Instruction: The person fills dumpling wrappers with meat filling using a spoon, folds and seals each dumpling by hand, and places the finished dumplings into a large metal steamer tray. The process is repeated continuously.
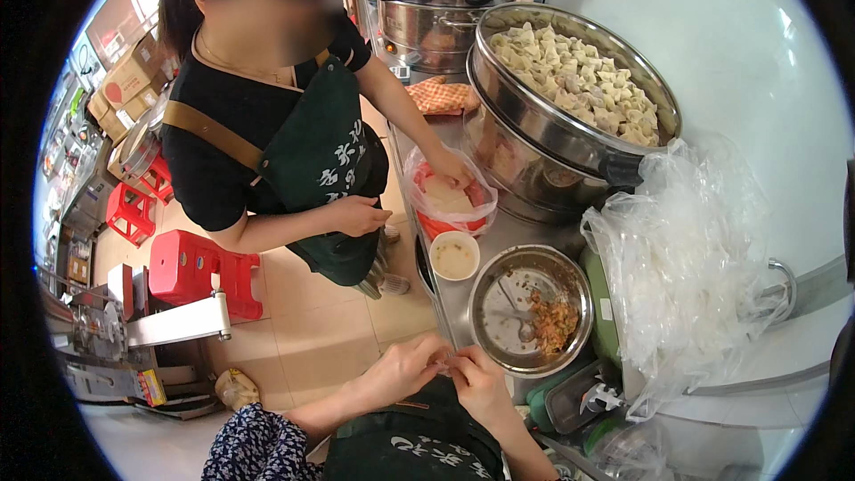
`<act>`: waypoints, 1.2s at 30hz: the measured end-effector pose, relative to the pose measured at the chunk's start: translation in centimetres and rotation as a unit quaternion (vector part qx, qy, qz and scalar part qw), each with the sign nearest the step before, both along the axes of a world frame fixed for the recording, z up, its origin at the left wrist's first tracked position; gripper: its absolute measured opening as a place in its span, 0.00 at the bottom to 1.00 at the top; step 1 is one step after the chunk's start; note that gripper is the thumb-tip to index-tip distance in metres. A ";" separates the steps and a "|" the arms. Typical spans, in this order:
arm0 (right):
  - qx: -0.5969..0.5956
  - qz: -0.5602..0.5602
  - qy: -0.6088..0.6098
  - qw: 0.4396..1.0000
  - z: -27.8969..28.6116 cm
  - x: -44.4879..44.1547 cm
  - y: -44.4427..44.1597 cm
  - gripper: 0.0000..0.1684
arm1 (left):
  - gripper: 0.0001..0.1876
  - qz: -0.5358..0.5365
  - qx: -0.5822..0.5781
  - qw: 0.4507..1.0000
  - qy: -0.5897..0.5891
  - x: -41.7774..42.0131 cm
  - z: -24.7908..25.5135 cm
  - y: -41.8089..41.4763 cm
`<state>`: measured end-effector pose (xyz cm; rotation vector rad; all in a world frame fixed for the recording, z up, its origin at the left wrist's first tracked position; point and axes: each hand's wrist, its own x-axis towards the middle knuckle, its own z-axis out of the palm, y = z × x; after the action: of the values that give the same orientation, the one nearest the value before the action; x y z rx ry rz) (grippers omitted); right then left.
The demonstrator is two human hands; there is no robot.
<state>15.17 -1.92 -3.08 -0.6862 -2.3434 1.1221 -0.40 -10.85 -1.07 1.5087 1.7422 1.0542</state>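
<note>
My left hand (407,366) and my right hand (475,381) meet at the fingertips above the counter's near edge. Between them they pinch a small wonton (442,362), mostly hidden by the fingers. Just beyond my right hand sits a steel bowl (491,280) with minced filling (554,324) heaped on its right side and a spoon (524,327) lying in it. A white cup (454,255) of cloudy liquid stands behind the bowl. Past the cup, a plastic-lined red container (454,220) holds a stack of pale wrappers (446,195).
A co-worker (280,113) stands across, one hand (451,167) in the wrapper container. Many folded wontons (574,83) fill a large steel steamer pan (534,117). Clear plastic bags (688,267) bulge at the right. Red stools (194,267) and a white machine arm (180,322) stand left.
</note>
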 end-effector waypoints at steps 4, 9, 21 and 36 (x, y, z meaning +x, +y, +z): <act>-0.073 0.003 0.020 0.997 0.0 0.2 0.0 0.07 | 0.19 0.024 -0.012 0.999 -0.027 0.2 0.1 0.4; -0.138 0.001 0.039 0.990 -1.2 0.8 0.3 0.06 | 0.22 0.054 -0.036 0.993 -0.103 0.4 -1.3 0.2; -0.151 -0.175 0.059 0.971 1.6 -0.1 -0.3 0.15 | 0.20 0.060 -0.116 0.884 -0.449 1.3 -5.1 -1.0; -0.273 -0.136 0.079 0.949 -0.3 0.8 0.1 0.07 | 0.20 0.055 -0.110 0.866 -0.485 1.8 -3.8 0.3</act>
<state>16.00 -1.79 -3.41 -1.0283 -1.7356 1.6382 1.38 -10.59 -4.84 0.5298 1.1454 1.2972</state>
